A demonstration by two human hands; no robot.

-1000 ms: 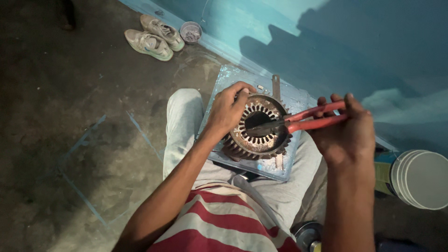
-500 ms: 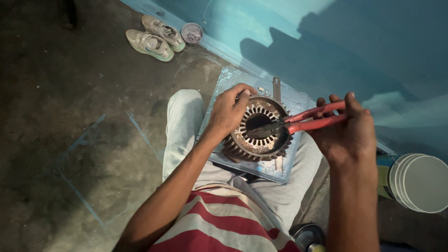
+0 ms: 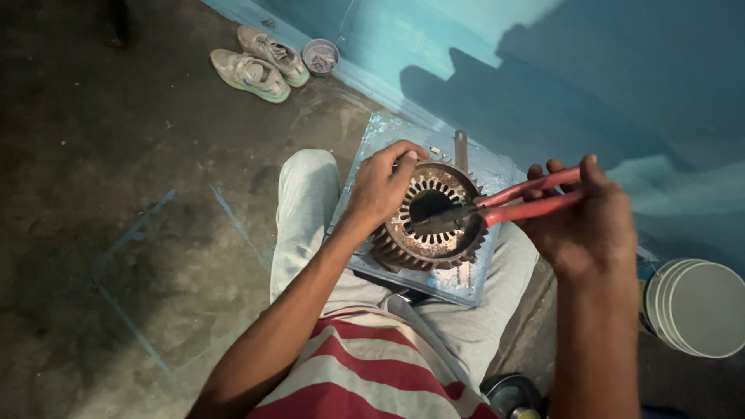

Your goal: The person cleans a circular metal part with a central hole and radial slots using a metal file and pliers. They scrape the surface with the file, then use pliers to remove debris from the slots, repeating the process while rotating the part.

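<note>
Motor stator core [image 3: 423,233]: rusty, round, slotted, lying flat on a pale board. Red-handled pliers [image 3: 504,206]: closed, nose inside the bore.

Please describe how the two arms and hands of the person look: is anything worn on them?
Both forearms are bare. The left hand and the right hand wear no gloves, and no ring, watch or bracelet shows. No sleeve reaches the visible arms; the red and white striped shirt covers only the body.

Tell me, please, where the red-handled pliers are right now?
In the head view, right of centre: the right hand grips the red-handled pliers, whose tips reach into the slotted metal ring that the left hand steadies.
</note>
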